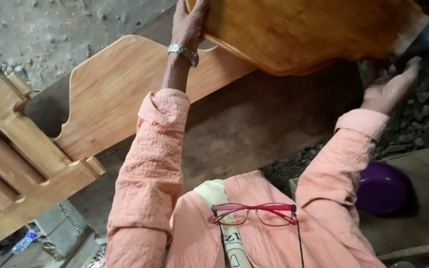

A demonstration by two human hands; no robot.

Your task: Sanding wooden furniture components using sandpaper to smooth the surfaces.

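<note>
The wooden panel, a curved, orange-brown piece, is up off the ground at the top of the view, tilted so its rounded lower edge hangs over the dark plank below. The left hand is clamped on its left edge, fingers wrapped over the rim, a metal wristwatch showing at the wrist. The right hand is spread open, palm up, just under the right corner; whether it actually touches the wood I cannot tell.

With the weight on one grip, it looks wise to bring that open palm firmly under the corner, so the panel stays level and does not swing.

Behind the left arm a second shaped board lies flat, joined to a slatted wooden frame at the left; the raised piece should be kept from knocking its edge. A purple bowl sits on a board near the right elbow, and red glasses hang from the pink shirt. Rubble lies on the ground to the right.
</note>
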